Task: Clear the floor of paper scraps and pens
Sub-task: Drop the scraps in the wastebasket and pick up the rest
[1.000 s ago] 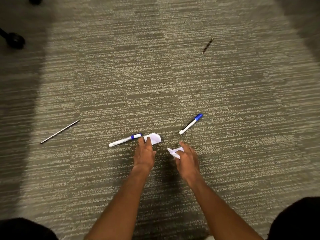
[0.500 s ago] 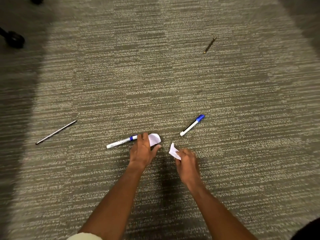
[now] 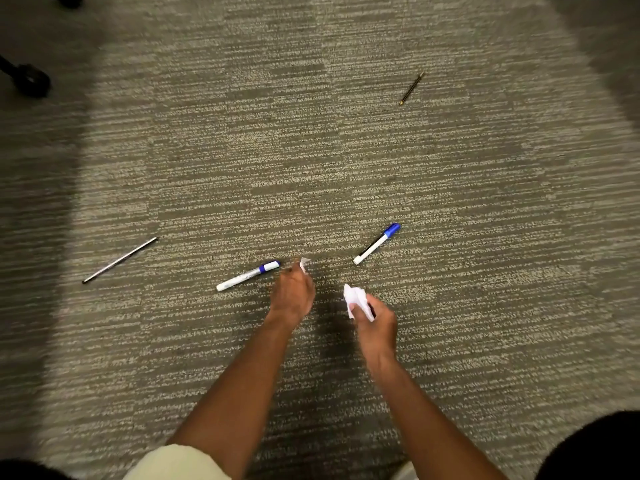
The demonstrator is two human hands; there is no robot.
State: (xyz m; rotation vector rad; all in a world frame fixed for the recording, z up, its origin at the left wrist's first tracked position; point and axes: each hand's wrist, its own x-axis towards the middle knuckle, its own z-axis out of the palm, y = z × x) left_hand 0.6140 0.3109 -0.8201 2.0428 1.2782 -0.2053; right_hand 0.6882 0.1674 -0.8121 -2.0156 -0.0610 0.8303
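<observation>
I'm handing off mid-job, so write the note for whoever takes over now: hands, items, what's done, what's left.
Left hand: grips a paper scrap, mostly hidden in the fingers.
Right hand: grips a crumpled paper scrap.
Done: no loose paper shows on the carpet.
Left: two blue-capped markers, a thin silver pen far left, a dark pen far right.

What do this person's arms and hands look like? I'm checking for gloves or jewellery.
Both forearms are bare. The left hand and right hand show no gloves, rings or watch. A pale cream sleeve covers the left upper arm at the frame's bottom edge.
</observation>
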